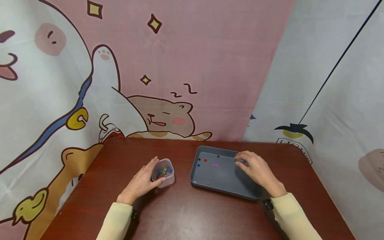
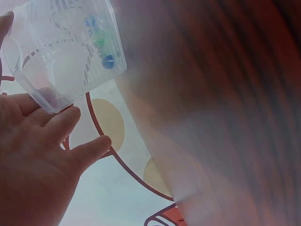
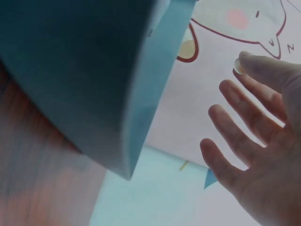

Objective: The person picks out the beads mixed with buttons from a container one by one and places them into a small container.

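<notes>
My left hand (image 1: 142,181) grips a small clear plastic tub (image 1: 170,180) on the table, thumb on the near side and fingers along the far left side. Several blue and green glass beads (image 2: 99,41) lie in the tub. Over the right part of a grey tray (image 1: 222,190), my right hand (image 1: 258,169) pinches a small pale round bead (image 3: 239,66) between thumb and index fingertip, its other fingers spread. Blue and red pieces show right beside these fingertips in the head view.
In the tray lie a red bead (image 1: 205,160), a blue bead (image 1: 198,165), two pink rings (image 1: 215,165), and several dark or pale small pieces. The brown table (image 1: 180,213) ends at a cartoon-printed cloth (image 1: 210,66) behind it.
</notes>
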Motion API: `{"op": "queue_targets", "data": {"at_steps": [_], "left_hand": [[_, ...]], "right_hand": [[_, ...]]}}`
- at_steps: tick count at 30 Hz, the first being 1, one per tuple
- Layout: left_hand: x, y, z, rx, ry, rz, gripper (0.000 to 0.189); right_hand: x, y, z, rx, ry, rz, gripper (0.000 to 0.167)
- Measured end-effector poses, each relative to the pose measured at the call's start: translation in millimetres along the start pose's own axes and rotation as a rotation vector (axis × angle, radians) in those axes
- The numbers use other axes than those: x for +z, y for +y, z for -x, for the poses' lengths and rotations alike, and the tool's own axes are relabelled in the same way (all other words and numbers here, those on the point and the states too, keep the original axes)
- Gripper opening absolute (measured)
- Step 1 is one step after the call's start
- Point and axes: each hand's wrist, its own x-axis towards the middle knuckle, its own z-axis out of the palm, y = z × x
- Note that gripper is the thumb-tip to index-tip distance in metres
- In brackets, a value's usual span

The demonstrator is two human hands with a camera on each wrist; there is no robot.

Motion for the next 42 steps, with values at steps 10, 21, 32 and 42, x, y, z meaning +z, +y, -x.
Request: {"op": "queue_targets", "data": {"at_steps": [10, 21, 32, 42], "left_hand": [[0.6, 0.0, 0.3, 0.003, 0.007, -0.005, 0.093], [0.7, -0.1, 0.2, -0.006, 0.0, -0.003, 0.094], [0.4, 2.4, -0.3, -0.011, 0.001, -0.007, 0.093], [0.4, 0.4, -0.4, -0.007, 0.001, -0.011, 0.094]], "right_hand": [[0.6, -23.9, -0.8, -0.009, 0.035, -0.04, 0.021], [11.2, -48.1, -5.9, -0.044, 0.083, -0.099, 0.023], [32.2, -85.5, -20.0, -0.064, 0.067, -0.223, 0.022], [45.2, -110.3, -35.8, -0.086, 0.057, -0.277, 0.022]]}}
